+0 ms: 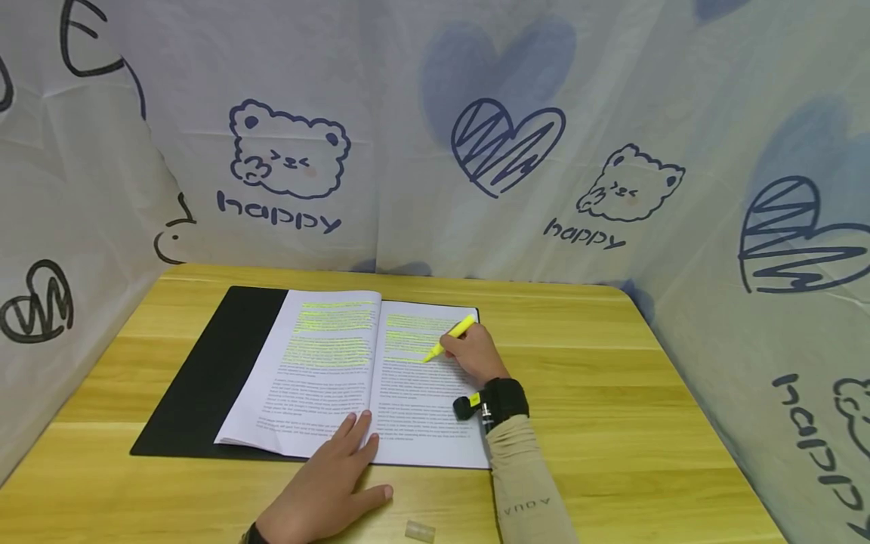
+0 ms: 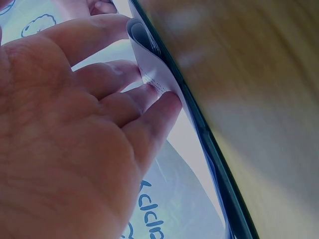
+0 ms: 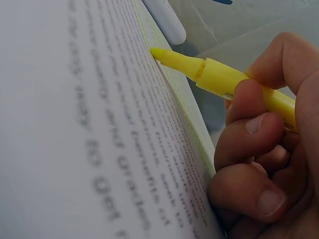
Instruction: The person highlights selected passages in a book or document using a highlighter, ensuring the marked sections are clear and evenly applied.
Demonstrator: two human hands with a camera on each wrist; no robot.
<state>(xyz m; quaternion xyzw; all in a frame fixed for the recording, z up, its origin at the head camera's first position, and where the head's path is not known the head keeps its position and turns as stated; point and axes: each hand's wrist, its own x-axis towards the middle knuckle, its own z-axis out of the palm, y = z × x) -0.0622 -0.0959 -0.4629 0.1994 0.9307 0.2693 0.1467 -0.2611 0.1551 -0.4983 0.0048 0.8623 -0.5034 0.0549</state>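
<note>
A booklet of printed pages [image 1: 421, 438] lies spread on the table, with yellow marking over many upper lines of both pages. My right hand [image 1: 476, 353] pinches a yellow highlighter [image 1: 459, 328], its tip down at a line on the right-hand page. In the right wrist view the highlighter [image 3: 224, 82] has its chisel tip bared against the print. Fingers spread, my left hand [image 1: 326, 483] rests on the lower edge of the pages near the centre fold. Its fingertips [image 2: 172, 102] touch the paper in the left wrist view.
Under the pages is a black folder cover [image 1: 204, 385], showing at the left. A small translucent cylinder [image 1: 420, 531] lies near the front edge of the wooden table [image 1: 612, 423]. Printed cloth [image 1: 408, 151] hangs behind the table and along both sides.
</note>
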